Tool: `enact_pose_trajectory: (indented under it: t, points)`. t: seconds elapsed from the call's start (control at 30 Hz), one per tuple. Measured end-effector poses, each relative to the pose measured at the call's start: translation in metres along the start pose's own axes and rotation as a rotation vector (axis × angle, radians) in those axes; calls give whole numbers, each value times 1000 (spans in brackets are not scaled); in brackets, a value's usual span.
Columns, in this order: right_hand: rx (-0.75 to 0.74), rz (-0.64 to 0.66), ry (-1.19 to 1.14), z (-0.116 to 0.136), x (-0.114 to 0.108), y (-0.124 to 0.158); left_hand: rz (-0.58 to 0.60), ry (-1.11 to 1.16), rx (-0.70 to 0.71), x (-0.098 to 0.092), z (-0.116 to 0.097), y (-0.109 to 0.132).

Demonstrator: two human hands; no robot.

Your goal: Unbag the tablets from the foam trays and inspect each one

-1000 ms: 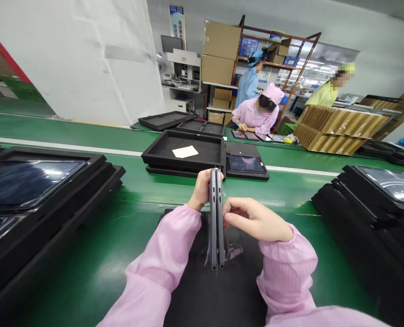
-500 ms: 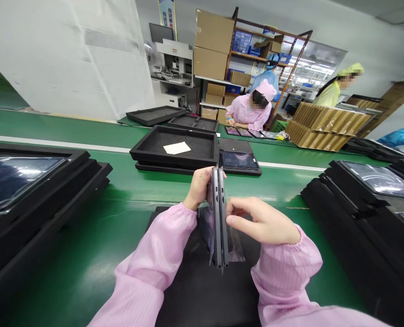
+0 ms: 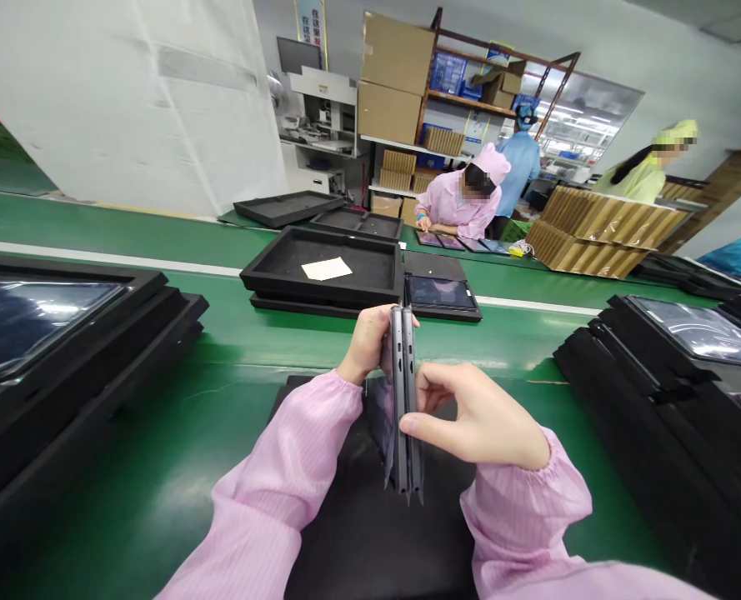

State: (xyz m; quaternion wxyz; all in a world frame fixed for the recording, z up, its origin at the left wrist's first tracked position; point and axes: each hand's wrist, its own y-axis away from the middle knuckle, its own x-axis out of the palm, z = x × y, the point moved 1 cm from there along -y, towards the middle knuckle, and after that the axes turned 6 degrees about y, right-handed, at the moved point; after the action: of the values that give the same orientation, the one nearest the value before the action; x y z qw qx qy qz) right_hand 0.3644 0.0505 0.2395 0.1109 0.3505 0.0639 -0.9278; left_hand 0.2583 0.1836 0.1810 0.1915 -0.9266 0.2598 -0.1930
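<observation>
Two thin grey tablets [image 3: 399, 392] stand upright side by side, their port edges facing me. My left hand [image 3: 368, 337] is closed around their far upper part from the left, with its fingertips showing past the right side. On the right, my right hand [image 3: 470, 414] has its thumb laid across the near edges and its other fingers bent against the right tablet's face. Clear film [image 3: 388, 471] sticks out below the lower ends of the tablets. Under them lies a black mat [image 3: 376, 542] on the green bench.
Black foam trays with tablets are stacked at left [image 3: 182, 321] and right [image 3: 601, 367]. Ahead is a foam tray [image 3: 263, 271] holding a paper slip [image 3: 327, 268], beside a tablet [image 3: 440, 292] in foam. A co-worker in pink [image 3: 461, 200] sits across the bench near cardboard dividers [image 3: 601, 229].
My right thumb has moved left onto the tablets' edges. The film flap that hung out at right no longer shows there. Co-workers in blue and yellow at the back have shifted right.
</observation>
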Motion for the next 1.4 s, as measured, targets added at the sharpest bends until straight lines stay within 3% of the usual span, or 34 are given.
enact_pose_trajectory:
  t: [0.57,0.9,1.17,1.4]
  points:
    - [-86,82,27,-3,-6,3,53,-6,58,1,1,0]
    - [-106,111,3,-2,-5,5,45,8,25,0,2,1]
    - [-141,122,88,-3,-7,9,78,-26,104,2,2,4]
    - [-108,155,12,-7,-10,4,-12,-63,131,1,7,1]
